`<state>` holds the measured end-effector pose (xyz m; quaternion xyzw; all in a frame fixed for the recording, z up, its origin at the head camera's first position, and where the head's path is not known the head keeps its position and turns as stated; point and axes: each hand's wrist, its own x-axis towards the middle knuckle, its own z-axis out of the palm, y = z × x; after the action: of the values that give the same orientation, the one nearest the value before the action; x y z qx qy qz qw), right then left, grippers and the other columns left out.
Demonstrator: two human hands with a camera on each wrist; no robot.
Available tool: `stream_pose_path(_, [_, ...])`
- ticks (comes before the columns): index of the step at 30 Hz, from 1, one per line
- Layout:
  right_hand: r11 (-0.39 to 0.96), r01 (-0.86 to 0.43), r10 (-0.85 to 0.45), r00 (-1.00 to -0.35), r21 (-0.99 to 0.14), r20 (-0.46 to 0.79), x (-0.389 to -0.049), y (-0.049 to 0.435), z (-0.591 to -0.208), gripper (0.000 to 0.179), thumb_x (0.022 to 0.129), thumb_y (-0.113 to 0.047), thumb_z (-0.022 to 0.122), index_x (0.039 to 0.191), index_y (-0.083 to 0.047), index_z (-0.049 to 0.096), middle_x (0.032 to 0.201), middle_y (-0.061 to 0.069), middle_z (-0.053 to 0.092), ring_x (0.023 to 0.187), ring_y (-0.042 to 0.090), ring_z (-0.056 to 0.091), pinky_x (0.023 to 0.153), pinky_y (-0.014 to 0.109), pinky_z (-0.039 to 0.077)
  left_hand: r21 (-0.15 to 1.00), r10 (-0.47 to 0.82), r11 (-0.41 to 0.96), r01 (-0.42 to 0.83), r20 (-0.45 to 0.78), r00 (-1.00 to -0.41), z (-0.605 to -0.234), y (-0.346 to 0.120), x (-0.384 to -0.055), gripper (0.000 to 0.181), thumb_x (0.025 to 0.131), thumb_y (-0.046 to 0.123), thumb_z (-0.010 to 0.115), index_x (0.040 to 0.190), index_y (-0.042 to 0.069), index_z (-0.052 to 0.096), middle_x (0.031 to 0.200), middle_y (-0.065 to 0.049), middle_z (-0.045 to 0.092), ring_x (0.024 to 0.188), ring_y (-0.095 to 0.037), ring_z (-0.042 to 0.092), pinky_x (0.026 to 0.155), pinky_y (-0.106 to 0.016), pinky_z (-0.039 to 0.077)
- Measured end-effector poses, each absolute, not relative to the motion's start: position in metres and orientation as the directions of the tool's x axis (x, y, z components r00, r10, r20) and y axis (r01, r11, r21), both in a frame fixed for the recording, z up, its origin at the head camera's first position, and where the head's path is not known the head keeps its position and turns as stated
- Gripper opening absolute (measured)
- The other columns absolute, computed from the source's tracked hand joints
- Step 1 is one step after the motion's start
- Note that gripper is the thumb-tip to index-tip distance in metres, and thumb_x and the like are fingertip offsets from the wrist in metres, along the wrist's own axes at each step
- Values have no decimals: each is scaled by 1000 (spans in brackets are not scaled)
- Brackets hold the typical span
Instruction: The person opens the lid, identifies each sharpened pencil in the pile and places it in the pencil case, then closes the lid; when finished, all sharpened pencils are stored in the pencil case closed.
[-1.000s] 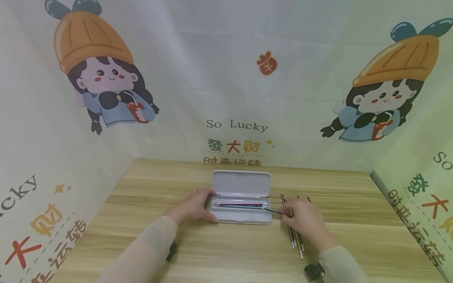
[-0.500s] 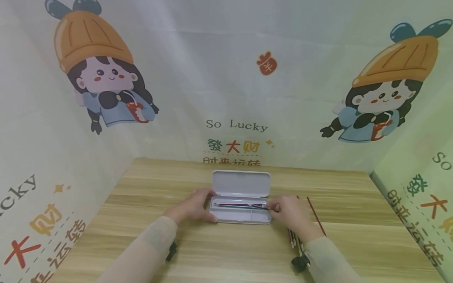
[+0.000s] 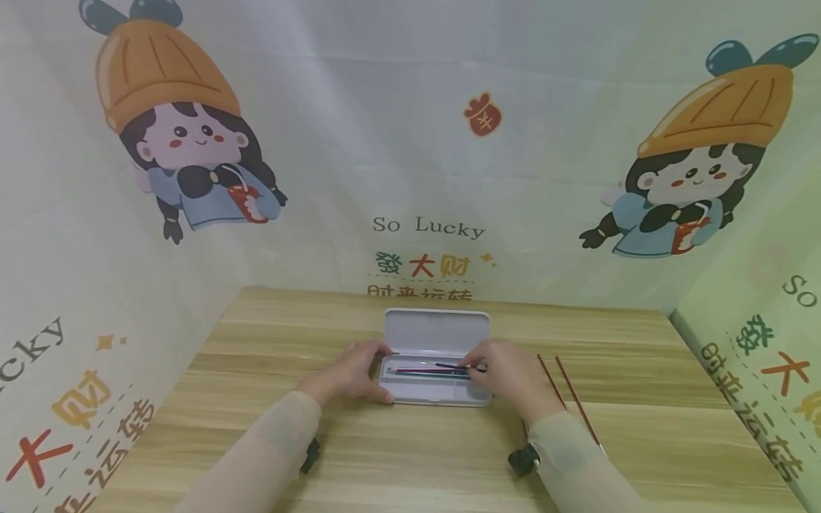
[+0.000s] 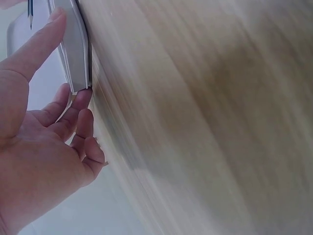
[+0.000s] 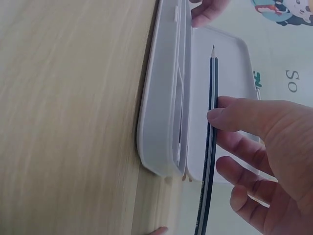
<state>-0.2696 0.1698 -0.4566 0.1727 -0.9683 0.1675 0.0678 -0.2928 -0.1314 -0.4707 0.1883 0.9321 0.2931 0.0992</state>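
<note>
A light grey pencil case (image 3: 417, 390) lies on the table with its lid (image 3: 437, 331) tipped back. My left hand (image 3: 349, 372) grips its left end, thumb on the front wall and fingers toward the back, as the left wrist view shows. Between thumb and fingertips of my right hand (image 3: 511, 372) is a dark pencil (image 5: 209, 147), held over the case with its sharpened tip pointing left. Several pencils (image 3: 410, 371) lie lengthwise in the case's rear compartment. The right hand hides the case's right end.
Two red pencils (image 3: 579, 402) lie on the wooden table (image 3: 410, 456) right of the case. More of the pencil pile is hidden under the right forearm. A printed cloth (image 3: 321, 171) stands behind and at both sides of the table.
My right hand has carried the dark pencil left from the pile to above the case, its wrist camera moving along. The left hand stays on the case.
</note>
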Motion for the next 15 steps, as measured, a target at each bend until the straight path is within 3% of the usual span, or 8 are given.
stream_pose_path(3, [875,-381,-332,-921,-298,203,-273,166,-458,14,86,-17,82,95,-27,84,87,-10,75,84,11,67,70,32,55,588,414,753,296,-73,-907,-472,-130,-294,86,65,30,98,137,8,58,140,-13,60,134,-34,49,120,-53,38])
stream_pose_path(11, [874,-403,-361,-913,-273,191,-282,150,-457,15,87,-17,82,96,-30,83,93,-10,77,89,12,70,69,31,57,595,405,751,286,-74,-911,-471,-131,-294,86,65,29,98,137,7,58,141,-14,59,134,-35,48,120,-54,37])
stream_pose_path(15, [867,-411,-372,-910,-282,181,-286,145,-458,16,86,-16,82,96,-28,83,95,-9,78,94,14,71,78,36,60,587,409,755,292,-73,-910,-472,-132,-294,86,65,30,98,137,7,58,141,-13,60,134,-34,48,119,-53,37])
